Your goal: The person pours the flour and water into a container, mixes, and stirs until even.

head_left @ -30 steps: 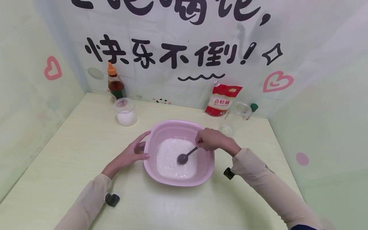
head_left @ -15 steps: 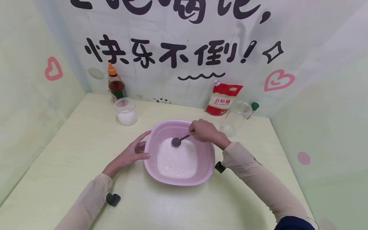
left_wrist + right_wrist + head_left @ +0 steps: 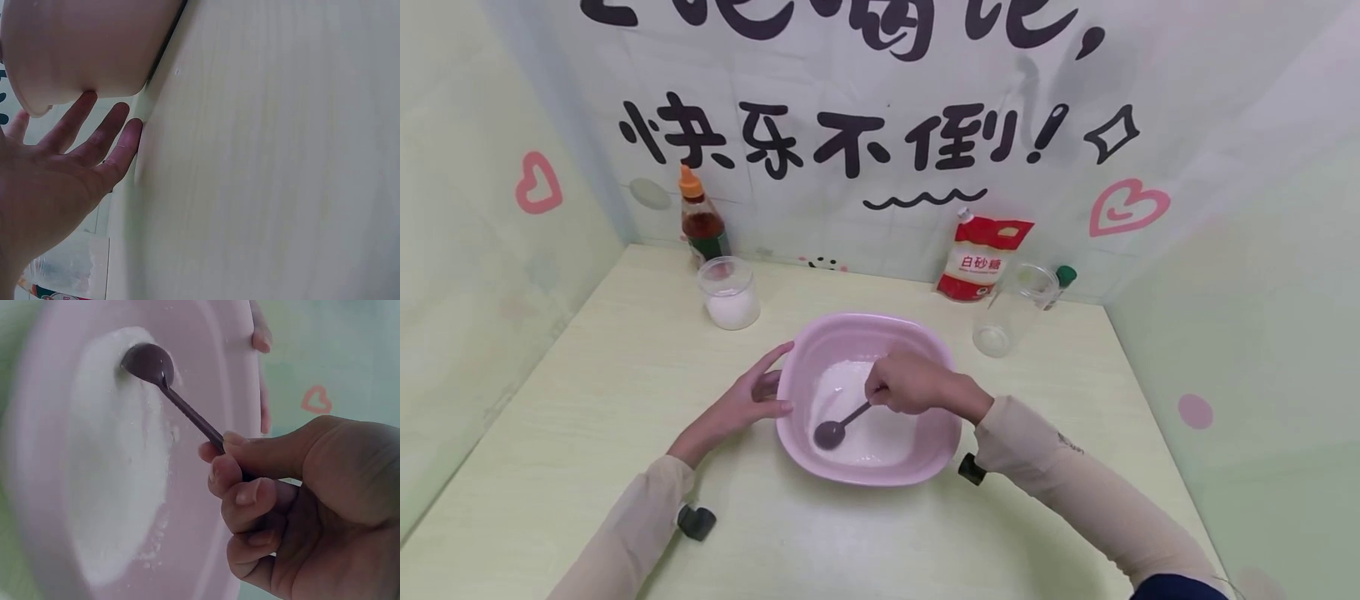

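A pink plastic basin (image 3: 868,475) holds a wet white mixture (image 3: 880,433) that looks like flour or starch with liquid. My right hand (image 3: 913,382) is over the basin and pinches the thin handle of a dark brown spoon (image 3: 830,434) between thumb and fingers. In the right wrist view the spoon's bowl (image 3: 150,362) dips into the white mixture near the wall. My left hand (image 3: 748,398) steadies the basin's left side with spread, mostly straight fingers. Their tips (image 3: 87,97) touch the outer wall in the left wrist view.
Behind on the left stand a clear jar of white powder (image 3: 730,300) and an orange-capped sauce bottle (image 3: 703,221). A red sugar pouch (image 3: 981,260), a clear empty jar (image 3: 1011,312) and a green-capped bottle (image 3: 1064,277) stand at the back right, near the wall.
The spoon has circled through the mixture, from the middle up to the far side and now to the near left. My right hand moved with it; my left hand stayed put.
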`<state>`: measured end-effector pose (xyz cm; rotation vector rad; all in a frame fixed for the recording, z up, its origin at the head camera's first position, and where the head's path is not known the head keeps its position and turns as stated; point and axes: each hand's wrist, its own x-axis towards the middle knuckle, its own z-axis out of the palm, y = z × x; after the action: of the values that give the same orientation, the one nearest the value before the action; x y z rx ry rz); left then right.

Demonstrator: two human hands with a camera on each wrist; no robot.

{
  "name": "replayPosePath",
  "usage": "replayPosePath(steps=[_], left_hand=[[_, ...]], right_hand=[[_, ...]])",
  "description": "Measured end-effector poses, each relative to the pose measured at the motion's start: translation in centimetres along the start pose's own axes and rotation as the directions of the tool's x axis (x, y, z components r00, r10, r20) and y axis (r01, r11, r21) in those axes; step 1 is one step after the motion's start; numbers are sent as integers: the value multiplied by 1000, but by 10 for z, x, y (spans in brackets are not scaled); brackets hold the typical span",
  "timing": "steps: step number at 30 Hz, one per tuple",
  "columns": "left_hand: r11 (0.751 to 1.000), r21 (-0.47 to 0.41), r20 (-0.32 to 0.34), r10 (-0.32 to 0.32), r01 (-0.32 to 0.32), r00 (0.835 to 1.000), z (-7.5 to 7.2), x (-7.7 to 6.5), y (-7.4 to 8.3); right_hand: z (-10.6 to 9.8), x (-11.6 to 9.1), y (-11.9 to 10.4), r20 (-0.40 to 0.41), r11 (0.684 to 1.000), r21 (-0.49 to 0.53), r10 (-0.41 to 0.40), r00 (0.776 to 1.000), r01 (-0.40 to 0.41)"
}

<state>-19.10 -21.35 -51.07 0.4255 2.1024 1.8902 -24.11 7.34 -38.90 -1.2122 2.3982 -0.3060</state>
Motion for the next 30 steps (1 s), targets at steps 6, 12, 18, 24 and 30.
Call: replayPosePath(steps=[6,12,18,24,30], left_hand=[[1000,0,-4,-6,6,1000,0,-1,0],[1000,-2,-9,-16,16,1000,0,-1,1],[1000,-14,-1,-10,10,1000,0,0,0],[1000,-7,-5,-13,13,1000,0,0,0],[1000,-3,1,-3,3,1000,0,0,0]], right_hand=[[-1,-20,11,75,996,-1,87,993,-87],[-17,-33,30,72,963,-2,268,961,-269],[-26,-25,43,-17,942,38,333,943,-332],[-20,-1,39,-112,964,21,266,958,-265],[-10,14,22,-62,975,126,192,980,-183]])
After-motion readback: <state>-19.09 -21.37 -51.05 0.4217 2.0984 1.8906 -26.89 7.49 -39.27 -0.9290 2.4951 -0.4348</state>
